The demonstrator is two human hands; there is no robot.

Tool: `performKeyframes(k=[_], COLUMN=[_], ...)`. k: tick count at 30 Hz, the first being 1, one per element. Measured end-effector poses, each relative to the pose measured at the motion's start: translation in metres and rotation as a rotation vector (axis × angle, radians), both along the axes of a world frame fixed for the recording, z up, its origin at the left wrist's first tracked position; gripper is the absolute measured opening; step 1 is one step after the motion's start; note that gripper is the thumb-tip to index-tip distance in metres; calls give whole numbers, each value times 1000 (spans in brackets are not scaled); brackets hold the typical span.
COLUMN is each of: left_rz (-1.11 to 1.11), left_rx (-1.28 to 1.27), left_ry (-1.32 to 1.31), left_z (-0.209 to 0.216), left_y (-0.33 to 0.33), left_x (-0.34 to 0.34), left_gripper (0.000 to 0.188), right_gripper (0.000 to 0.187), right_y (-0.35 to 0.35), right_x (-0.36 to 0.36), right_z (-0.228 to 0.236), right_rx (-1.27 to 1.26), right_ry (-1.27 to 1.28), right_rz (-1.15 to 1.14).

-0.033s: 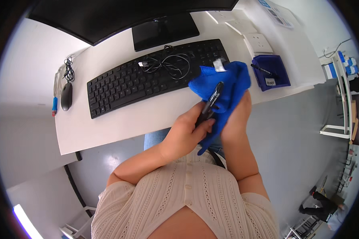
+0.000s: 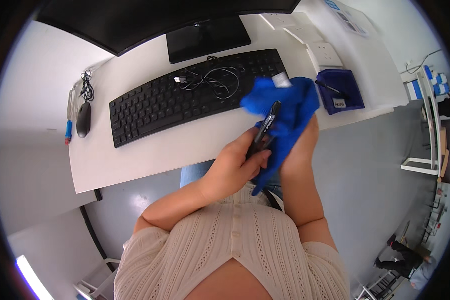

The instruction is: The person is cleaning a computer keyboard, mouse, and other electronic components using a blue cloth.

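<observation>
Slim black pens, or one black pen [image 2: 271, 116] with a clip and pale lettering, stick up from the closed fingers of my left hand [image 2: 235, 162]; I cannot tell how many there are. A blue cloth [image 2: 297, 100] with a white tag [image 2: 281, 80] is bunched in my right hand [image 2: 301, 146], whose fingers are mostly hidden behind it. The pen's upper end lies in front of the cloth, close against it. Both hands are raised over the desk's front edge, right of the keyboard's middle.
A black keyboard [image 2: 170, 102] lies on the white desk [image 2: 150, 162] with a coiled cable [image 2: 212, 82] on it. To the left are a mouse [image 2: 83, 121] and a blue-red tool [image 2: 68, 132]. A monitor stand [image 2: 207, 40], socket panels [image 2: 324, 55] and a blue tray [image 2: 352, 92] stand behind.
The blue cloth and my right hand have shifted slightly right, and the cloth's folds have changed. My left hand and the pen have barely moved.
</observation>
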State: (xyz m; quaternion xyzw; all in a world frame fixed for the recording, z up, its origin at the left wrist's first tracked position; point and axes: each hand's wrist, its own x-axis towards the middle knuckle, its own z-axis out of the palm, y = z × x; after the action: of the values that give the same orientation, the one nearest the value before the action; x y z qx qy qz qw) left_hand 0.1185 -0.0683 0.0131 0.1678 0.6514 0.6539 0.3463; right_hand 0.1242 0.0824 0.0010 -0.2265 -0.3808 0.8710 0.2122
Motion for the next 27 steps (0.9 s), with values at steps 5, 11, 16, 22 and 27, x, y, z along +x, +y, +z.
performKeyframes(k=[5,11,16,22,27], left_rz=[14,31,230,204,4], left_rx=[16,-399,-7,468,277], left_ry=[-33,777,455,-388,-113], left_z=[10,-26,-11,-12,-3], left_y=[-5,-1,7,1,-1], left_x=[-8,-2,-2,-8,-12], left_gripper=[25,68,66,48,31], right_gripper=[46,37,43,51,39], right_y=[27,-48,-34,-17,7], right_x=[6,17,11,6,-3], right_z=[3,-20,-28,13,38], right_rx=[440,1184,854,142,-134], right_ry=[-96,200,285,-95,-67], right_rz=[-157,-209,-53,47,-25])
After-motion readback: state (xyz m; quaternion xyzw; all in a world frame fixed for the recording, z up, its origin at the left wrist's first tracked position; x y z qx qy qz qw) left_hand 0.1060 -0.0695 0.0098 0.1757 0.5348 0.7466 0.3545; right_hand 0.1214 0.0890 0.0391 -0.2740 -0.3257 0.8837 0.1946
